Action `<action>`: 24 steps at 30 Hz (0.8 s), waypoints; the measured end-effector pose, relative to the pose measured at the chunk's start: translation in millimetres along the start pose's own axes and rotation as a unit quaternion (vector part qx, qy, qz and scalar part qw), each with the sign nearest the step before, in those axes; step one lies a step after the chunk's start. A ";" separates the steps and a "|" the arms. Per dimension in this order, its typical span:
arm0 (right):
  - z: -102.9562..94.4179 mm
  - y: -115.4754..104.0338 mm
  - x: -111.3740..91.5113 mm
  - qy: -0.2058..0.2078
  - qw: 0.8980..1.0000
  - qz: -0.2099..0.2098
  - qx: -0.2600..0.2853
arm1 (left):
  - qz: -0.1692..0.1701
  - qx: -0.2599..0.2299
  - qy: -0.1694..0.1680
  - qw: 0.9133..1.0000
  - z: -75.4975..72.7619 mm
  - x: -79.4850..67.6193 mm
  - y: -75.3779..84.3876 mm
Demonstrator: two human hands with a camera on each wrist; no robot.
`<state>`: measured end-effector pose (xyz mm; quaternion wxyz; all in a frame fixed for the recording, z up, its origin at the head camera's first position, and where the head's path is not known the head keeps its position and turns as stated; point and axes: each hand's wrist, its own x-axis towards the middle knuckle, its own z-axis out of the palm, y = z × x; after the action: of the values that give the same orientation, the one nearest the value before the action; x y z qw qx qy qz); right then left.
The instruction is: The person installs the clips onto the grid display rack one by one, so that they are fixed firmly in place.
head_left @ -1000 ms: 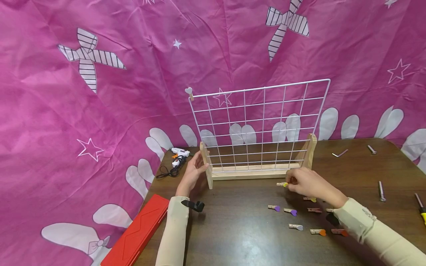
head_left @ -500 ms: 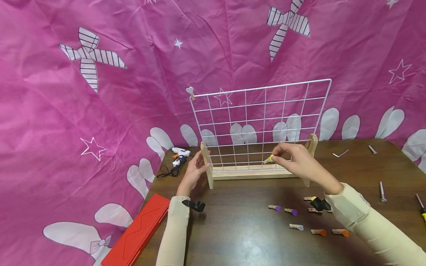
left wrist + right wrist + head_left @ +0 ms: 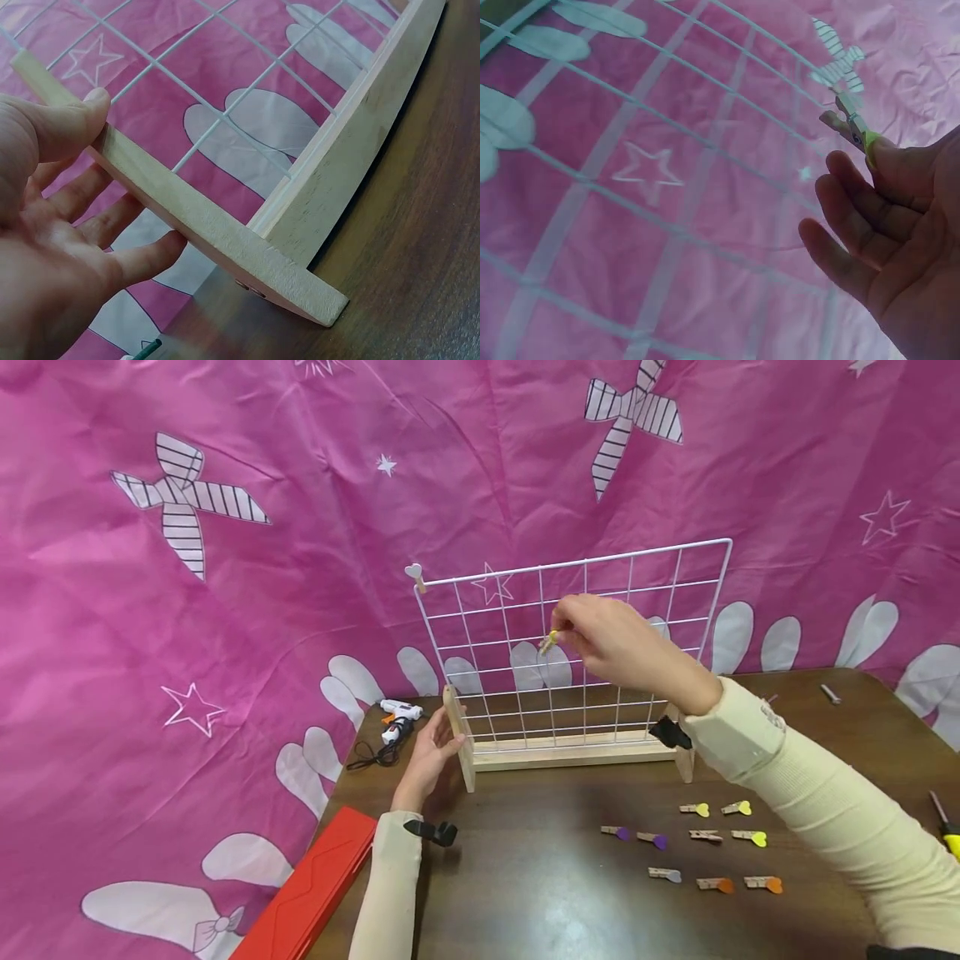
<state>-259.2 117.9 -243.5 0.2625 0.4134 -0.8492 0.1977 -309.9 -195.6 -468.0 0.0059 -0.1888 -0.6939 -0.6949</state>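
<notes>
A white wire grid (image 3: 585,562) stands upright in a wooden base (image 3: 570,758) on the table. My left hand (image 3: 430,752) grips the base's left wooden side post (image 3: 217,217), thumb on one side and fingers on the other in the left wrist view. Between thumb and fingertip, my right hand (image 3: 622,642) pinches a small wooden clothespin (image 3: 853,129) with a yellow heart, held in front of the grid and apart from it in the head view. A clothespin with a white heart (image 3: 415,574) is clipped at the grid's top left corner.
Several heart clothespins lie at the front right, among them a purple one (image 3: 652,840), a yellow one (image 3: 748,838) and an orange one (image 3: 763,883). A glue gun (image 3: 401,710) with its cord and a red case (image 3: 315,881) are on the left. A bolt (image 3: 830,693) lies at the back right.
My right hand has picked the yellow-heart clothespin up off the table and carried it up and leftward to mid-height of the grid. The left hand keeps its grip on the side post.
</notes>
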 end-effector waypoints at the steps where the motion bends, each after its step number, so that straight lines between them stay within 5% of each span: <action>1: -2.9 -3.3 9.6 -0.002 1.000 -0.005 -0.006 | -0.002 0.001 -0.001 1.000 -0.3 -1.7 3.6; 5: -13.8 -16.7 46.9 -0.027 0.999 -0.006 -0.036 | -0.013 0.008 -0.007 1.000 0.7 -8.2 17.4; 14: -27.5 -33.7 118.3 -0.080 0.985 -0.015 -0.153 | -0.003 0.006 -0.011 1.000 1.3 -8.0 17.4; 24: -21.1 -44.3 160.0 -0.128 0.964 -0.060 -0.223 | -0.003 0.000 -0.016 1.000 5.3 -3.5 18.2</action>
<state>-300.8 8.2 -124.3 0.2486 0.4162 -0.8720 -0.0678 -300.5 -192.1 -451.6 -0.0071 -0.1980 -0.6941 -0.6921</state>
